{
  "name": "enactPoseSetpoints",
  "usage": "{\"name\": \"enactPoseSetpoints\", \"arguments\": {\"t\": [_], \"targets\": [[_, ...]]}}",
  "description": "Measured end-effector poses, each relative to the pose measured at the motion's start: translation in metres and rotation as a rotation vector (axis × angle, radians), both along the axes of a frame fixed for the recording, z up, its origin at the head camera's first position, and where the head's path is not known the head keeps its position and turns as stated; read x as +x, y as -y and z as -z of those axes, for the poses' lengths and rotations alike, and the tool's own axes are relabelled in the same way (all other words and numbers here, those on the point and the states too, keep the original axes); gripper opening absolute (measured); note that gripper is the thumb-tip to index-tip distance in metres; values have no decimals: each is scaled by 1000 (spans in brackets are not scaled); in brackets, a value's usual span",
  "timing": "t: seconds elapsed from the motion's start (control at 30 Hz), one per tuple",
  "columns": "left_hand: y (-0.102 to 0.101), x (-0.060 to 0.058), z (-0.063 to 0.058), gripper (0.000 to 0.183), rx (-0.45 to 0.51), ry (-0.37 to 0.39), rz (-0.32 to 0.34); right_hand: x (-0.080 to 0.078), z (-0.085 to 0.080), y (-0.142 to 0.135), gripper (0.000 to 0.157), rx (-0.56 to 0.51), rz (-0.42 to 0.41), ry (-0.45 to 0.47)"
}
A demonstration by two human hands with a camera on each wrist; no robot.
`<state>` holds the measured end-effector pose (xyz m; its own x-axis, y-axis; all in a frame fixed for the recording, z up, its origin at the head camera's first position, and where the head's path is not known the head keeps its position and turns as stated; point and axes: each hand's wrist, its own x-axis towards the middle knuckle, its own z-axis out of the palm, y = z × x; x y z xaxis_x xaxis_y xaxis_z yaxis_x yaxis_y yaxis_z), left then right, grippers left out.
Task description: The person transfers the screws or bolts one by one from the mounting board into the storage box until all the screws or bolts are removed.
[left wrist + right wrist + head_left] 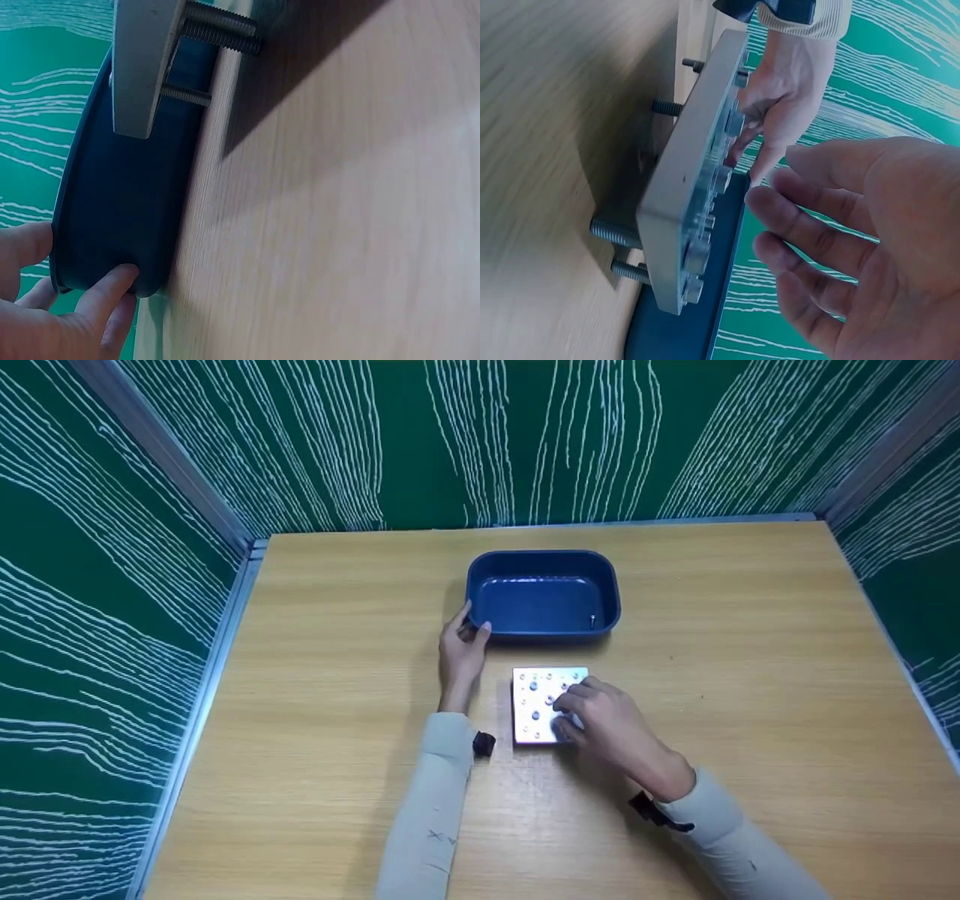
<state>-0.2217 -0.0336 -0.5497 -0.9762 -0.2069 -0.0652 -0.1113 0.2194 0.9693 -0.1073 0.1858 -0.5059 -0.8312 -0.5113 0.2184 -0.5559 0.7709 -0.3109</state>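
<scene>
A square metal plate (524,724) with several socket-head bolts (696,257) in its holes stands in front of the blue bin (544,634). Threaded bolt ends (221,34) protrude below the plate toward the table. My right hand (611,727) is over the plate's right side, its fingers loosely bent; in the right wrist view, the fingertips (761,199) are apart from the bolt heads and nothing shows between them. My left hand (461,660) holds the bin's near left corner, thumb and fingers against its rim and outer walls.
A small screw (592,621) lies inside the bin near its right front corner. Underneath is a wood-grain table (315,750). Green walls (409,442) with white wavy lines enclose the back and both sides.
</scene>
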Motion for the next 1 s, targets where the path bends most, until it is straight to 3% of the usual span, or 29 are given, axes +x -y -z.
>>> {"name": "enactPoseSetpoints", "arguments": {"t": [0.33, 0.63, 1.0], "targets": [[-1, 0, -1, 55, -19, 19, -4, 7, 4, 10, 16, 15, -30, 26], [-1, 1, 0, 56, 41, -6, 4, 10, 15, 15, 19, -20, -86, -47], [-1, 1, 0, 56, 32, 6, -8, 12, 21, 21, 16, 20, -59, -21]]}}
